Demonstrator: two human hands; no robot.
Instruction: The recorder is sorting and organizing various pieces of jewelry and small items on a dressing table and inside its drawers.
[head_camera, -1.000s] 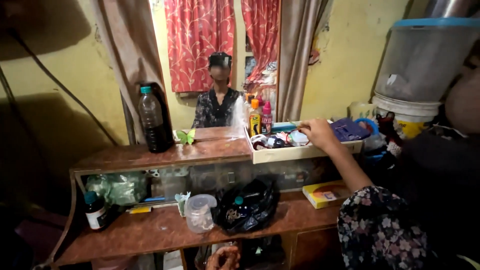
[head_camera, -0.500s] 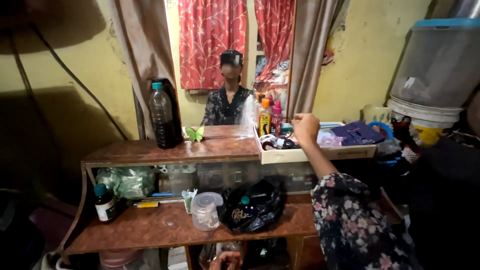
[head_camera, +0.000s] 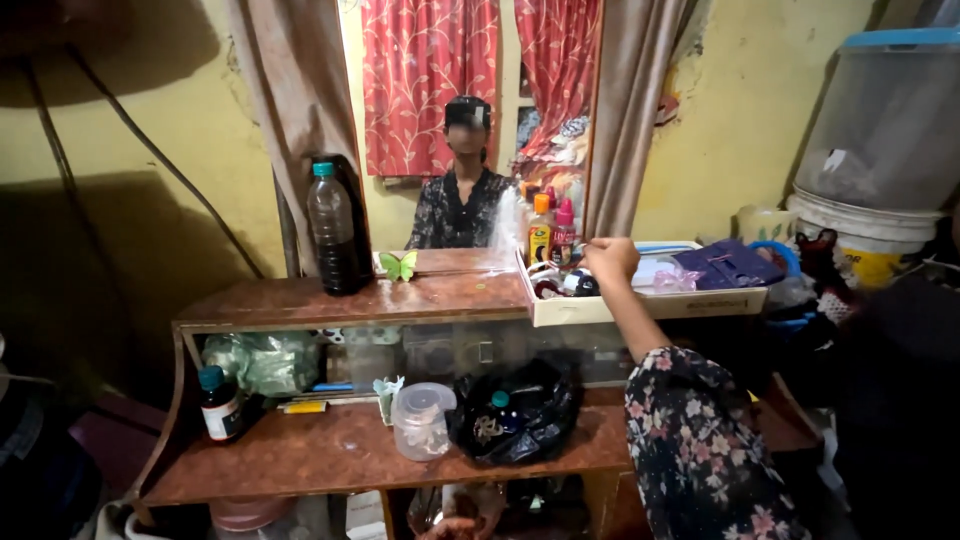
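Yellow walls back a brown shelf unit (head_camera: 300, 300) with a mirror (head_camera: 470, 130). Right hand (head_camera: 612, 258), grip closed on something too small to tell, hovers over a cream tray (head_camera: 640, 305) just beneath it. Left hand is out of view.

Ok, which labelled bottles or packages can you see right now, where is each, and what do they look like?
Tall clear bottle: upper shelf, left of mirror; dark liquid, teal cap.
Small dark bottle: lower shelf, far left; teal cap, white label.
Yellow bottle: tray's back left corner; orange cap.
Pink-capped bottle: beside it, near the right hand.
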